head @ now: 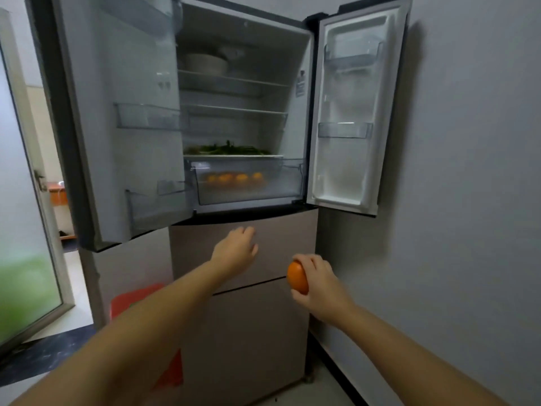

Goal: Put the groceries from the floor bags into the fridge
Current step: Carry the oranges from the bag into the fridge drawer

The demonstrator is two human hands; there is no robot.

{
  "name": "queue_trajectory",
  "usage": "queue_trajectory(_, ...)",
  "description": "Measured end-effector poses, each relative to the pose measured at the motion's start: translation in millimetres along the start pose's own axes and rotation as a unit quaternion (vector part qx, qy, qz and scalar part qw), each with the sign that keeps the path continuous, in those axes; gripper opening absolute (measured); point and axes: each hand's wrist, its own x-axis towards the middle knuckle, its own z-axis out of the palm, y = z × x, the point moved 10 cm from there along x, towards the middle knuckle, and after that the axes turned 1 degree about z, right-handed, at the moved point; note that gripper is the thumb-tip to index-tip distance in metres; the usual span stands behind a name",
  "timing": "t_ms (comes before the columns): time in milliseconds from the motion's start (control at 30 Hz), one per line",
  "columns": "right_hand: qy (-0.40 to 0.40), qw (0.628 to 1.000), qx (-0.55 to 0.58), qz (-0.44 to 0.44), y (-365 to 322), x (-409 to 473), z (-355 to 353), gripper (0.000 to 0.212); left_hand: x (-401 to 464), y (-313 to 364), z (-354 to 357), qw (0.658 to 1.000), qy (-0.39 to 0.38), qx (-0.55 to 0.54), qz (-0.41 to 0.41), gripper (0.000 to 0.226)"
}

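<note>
Fruit first: one round, smooth-skinned orange (296, 277) sits grasped in the right hand's (317, 284) grip, held low before the fridge (243, 250) and its brushed-metal lower drawers. The left hand (235, 252) reaches forward, grip released, fingers loose. Both upper doors stand wide. Four oranges (232, 178) show through the clear plastic crisper drawer (248, 183), under leafy greens (227, 149) on a glass shelf.

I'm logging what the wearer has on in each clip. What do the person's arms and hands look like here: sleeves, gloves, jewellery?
Both arms are bare as far as the picture shows, with no sleeve in view. The left hand and the right hand wear no gloves. No watch, bracelet or ring is visible on either wrist or hand, though the picture is somewhat blurred.
</note>
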Motion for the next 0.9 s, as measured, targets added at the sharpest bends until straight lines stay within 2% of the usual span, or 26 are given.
queue_trajectory(133, 0.020, 0.998, 0.013, -0.059, 9.6, 107.0, -5.5, 0.065, 108.6, -8.5, -6.7, 0.997, 0.063, 0.020, 0.037, 0.035)
queue_trajectory(333, 0.070, 0.992, 0.028, -0.103, 43.4, 258.2, -43.9, 0.064, 261.3, -38.7, -44.6, 0.992, 0.120, 0.039, 0.030, 0.031)
queue_trajectory(600, 0.122, 0.966, 0.103, -0.202, 32.5, 442.3, -55.4, 0.065, 367.1, -128.5, -87.3, 0.978, 0.178, 0.108, -0.026, 0.025)
queue_trajectory(767, 0.127, 0.944, 0.121, -0.280, 13.4, 553.4, -37.0, 0.065, 431.2, -205.0, -80.8, 0.971, 0.140, 0.147, -0.126, 0.029)
queue_trajectory(833, 0.075, 0.940, 0.123, -0.310, 1.5, 601.0, -16.6, 0.065, 462.1, -232.4, -67.8, 0.966, 0.082, 0.184, -0.160, 0.027)
queue_trajectory(900, -0.018, 0.935, 0.094, -0.341, -18.8, 645.5, 17.7, 0.063, 489.5, -259.2, -53.4, 0.953, 0.026, 0.238, -0.186, 0.026)
